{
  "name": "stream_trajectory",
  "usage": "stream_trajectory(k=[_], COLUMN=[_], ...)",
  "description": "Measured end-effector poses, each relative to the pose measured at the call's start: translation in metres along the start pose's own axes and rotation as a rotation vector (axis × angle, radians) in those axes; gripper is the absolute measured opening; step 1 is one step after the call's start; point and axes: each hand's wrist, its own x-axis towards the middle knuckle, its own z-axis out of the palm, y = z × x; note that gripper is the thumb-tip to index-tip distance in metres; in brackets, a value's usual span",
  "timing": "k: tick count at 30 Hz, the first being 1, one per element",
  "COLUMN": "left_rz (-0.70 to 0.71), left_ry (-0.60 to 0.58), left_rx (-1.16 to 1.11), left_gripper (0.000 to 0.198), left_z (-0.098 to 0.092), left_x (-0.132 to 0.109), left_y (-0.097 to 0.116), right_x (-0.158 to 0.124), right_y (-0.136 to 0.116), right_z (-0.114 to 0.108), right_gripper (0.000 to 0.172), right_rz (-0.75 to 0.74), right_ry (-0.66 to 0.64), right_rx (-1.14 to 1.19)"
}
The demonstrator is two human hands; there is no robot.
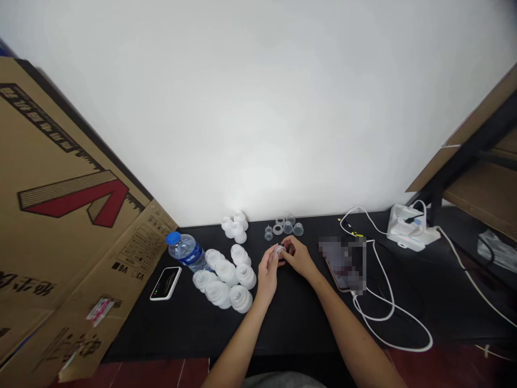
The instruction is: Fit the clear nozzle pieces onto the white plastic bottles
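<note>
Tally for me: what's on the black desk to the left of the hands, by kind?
White plastic funnel-shaped parts: 11 (back cluster overlaps, so approximate)
Clear plastic water bottle with blue cap: 1
White-cased phone: 1
Total: 13

black tabletop (278,323) — white plastic parts (240,299)

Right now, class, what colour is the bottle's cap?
The cap is blue, clearest in the head view.

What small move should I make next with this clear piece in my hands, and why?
Probably turn the small clear plastic piece over between your left hand and right hand to check it, since both hold it and the loose clear rings sit just beyond.
</note>
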Motion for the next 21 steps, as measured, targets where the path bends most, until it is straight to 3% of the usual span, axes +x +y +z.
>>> stream_trajectory(k=[7,14,21], left_rz=[0.023,0.039,0.014], left_ry=[-0.073,-0.125,-0.131], left_rx=[0.001,0.033,0.030], left_gripper=[0.042,0.050,0.049], left_z=[-0.003,-0.003,-0.003], left_x=[0.000,0.000,-0.003], left_y=[-0.008,-0.011,-0.010], right_x=[0.000,-0.005,-0.010], right_y=[0.003,0.005,0.004], right_z=[0.002,0.006,0.012], right_gripper=[0.015,0.007,0.011], right_rz=[-0.068,-0.104,-0.066], right_ry=[-0.002,0.031,0.077], right_rx=[-0.094,-0.181,-0.274])
